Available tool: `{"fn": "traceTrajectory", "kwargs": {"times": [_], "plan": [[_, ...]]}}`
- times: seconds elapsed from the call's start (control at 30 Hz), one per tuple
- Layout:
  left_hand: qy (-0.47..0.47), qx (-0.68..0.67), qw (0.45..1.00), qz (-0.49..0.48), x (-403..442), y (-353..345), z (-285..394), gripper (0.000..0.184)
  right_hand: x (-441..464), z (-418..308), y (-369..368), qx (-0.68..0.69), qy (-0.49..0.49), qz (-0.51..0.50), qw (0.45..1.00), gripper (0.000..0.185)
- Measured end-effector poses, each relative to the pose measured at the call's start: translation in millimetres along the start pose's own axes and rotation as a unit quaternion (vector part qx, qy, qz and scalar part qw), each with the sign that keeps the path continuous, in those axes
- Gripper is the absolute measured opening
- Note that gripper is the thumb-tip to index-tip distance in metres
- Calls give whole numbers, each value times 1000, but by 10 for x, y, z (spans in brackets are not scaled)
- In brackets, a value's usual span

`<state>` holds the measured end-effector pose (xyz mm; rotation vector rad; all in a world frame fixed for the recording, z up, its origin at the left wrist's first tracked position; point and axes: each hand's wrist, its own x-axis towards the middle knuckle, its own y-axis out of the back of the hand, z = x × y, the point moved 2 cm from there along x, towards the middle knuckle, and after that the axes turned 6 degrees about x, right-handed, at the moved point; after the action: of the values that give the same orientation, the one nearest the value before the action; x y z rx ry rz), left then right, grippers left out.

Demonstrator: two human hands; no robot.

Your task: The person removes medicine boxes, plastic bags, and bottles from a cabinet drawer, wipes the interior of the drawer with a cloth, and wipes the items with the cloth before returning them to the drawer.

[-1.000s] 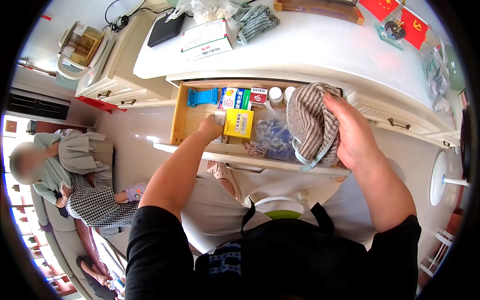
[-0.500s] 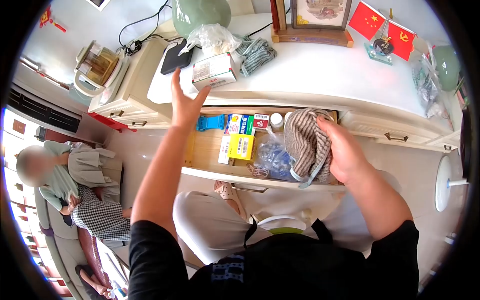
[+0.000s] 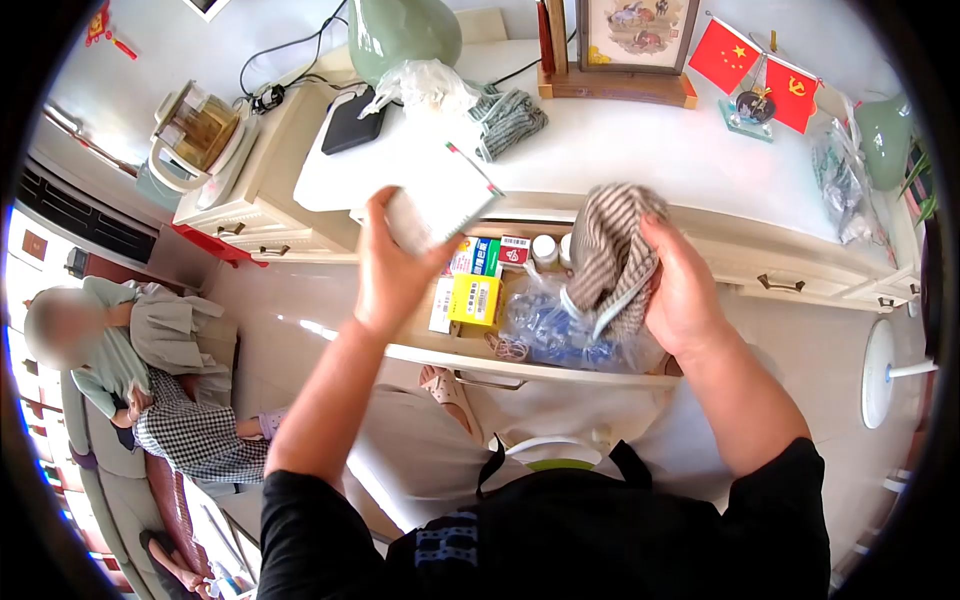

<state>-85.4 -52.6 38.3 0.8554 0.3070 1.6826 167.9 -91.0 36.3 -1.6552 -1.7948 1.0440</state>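
Observation:
My left hand (image 3: 395, 270) grips a white box (image 3: 440, 200), tilted above the left part of the open drawer (image 3: 520, 365). Bunched in my right hand (image 3: 680, 290) is a brown-and-cream striped cloth (image 3: 615, 245) with a pale blue edge, held over the drawer's right part. Inside the drawer lie a yellow box (image 3: 476, 300), a red-and-white box (image 3: 514, 250), blue, white and green packaging (image 3: 478, 257), white bottles (image 3: 544, 250), and a clear plastic bag (image 3: 560, 325) with blue contents. A coiled cord (image 3: 507, 346) rests near the front edge.
On the white tabletop (image 3: 620, 140) are a black case (image 3: 353, 122), a crumpled plastic bag (image 3: 425, 88), a grey-green striped cloth (image 3: 508, 122), a framed picture (image 3: 637, 38) and small red flags (image 3: 724, 55). A person (image 3: 120, 340) sits at the left.
My left hand left the drawer, reached the tabletop and took hold of the white box, which is now lifted over the drawer. My right hand still holds the striped cloth, slightly shifted.

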Motion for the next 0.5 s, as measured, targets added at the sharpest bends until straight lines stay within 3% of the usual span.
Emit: {"fn": "traceTrajectory", "kwargs": {"times": [0.1,0.17,0.23,0.27,0.3,0.37,0.43,0.5], "plan": [[5,-21,999,-37,-451,-214,311,71,-58,-44,-38,-221,150,-34,963,28],[64,-132,985,-93,-621,-387,397,73,-171,-41,-142,-420,99,-63,900,27],[21,-129,986,-107,-729,-485,459,72,-67,145,-117,-576,292,-177,743,29],[5,-102,989,-109,-763,-480,530,71,-70,216,-111,-656,319,-173,662,33],[6,-104,988,-111,-785,-503,527,71,-67,269,-97,-659,320,-184,655,34],[69,-196,974,-94,-820,-530,487,71,-84,324,-166,-697,341,-223,591,34],[55,-203,974,-81,-841,-560,432,69,-114,509,-171,-671,330,-269,607,35],[-117,-69,987,-88,-827,-599,347,69,-150,577,-230,-644,334,-315,612,35]]}}
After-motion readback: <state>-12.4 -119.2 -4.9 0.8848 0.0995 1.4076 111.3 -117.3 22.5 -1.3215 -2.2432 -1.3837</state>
